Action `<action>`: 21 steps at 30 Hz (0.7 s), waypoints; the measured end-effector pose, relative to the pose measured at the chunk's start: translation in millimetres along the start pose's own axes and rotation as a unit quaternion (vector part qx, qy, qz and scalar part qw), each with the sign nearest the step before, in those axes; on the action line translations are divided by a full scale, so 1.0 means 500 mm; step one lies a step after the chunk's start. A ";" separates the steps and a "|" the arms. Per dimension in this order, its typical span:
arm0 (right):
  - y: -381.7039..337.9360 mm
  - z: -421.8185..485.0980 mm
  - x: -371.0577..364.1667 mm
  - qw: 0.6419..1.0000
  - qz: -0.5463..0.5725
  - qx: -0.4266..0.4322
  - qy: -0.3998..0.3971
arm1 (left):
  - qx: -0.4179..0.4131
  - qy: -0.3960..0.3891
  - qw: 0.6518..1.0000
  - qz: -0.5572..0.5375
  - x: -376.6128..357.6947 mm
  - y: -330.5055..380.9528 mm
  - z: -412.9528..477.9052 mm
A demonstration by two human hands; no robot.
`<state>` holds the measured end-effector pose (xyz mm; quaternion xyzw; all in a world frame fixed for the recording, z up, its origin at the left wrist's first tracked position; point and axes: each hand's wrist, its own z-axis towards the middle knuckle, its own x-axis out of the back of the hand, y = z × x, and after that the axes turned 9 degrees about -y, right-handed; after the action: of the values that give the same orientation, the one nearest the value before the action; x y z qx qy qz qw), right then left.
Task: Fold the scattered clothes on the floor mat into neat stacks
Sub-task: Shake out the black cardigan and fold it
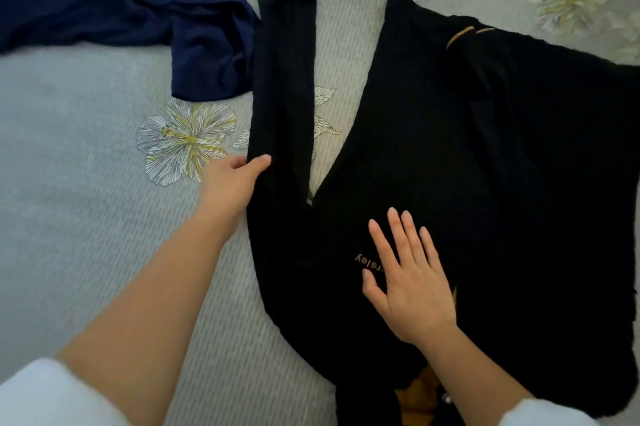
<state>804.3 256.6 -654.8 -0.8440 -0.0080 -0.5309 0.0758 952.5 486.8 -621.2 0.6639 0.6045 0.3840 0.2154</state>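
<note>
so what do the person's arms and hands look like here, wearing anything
Both forearms are bare, with white sleeves pushed up toward the elbows. The left hand and right hand wear no gloves, rings or watch that can be seen. The fingernails look short and unpainted.

Garment spread on the mat under both hands

The sweater (485,166) lies flat on the mat (86,217), its body under the fingers (398,235) of the right hand (408,287), which rests palm-down on it. Its sleeve (282,96) runs away beyond the fingertips of the left hand (232,179), which pinches the sleeve's left edge. Another cloth (121,3) lies crumpled far beyond and left of the left fingers, touching the sleeve's far part.
</note>
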 end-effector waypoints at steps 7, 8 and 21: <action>0.001 0.005 -0.011 1.000 -0.008 0.001 0.012 | -0.027 -0.006 0.955 -0.296 0.086 -0.036 -0.031; 0.001 0.005 -0.012 1.000 -0.010 0.002 0.014 | -0.026 -0.013 0.959 -0.281 0.082 -0.039 -0.036; 0.067 -0.003 0.071 0.814 0.459 -0.208 0.288 | -0.511 -0.271 0.720 0.385 -0.195 0.003 -0.131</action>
<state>821.6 221.2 -626.4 -0.5538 0.5132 -0.6423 0.1320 905.4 380.4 -604.4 0.7042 -0.0748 0.4883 0.5100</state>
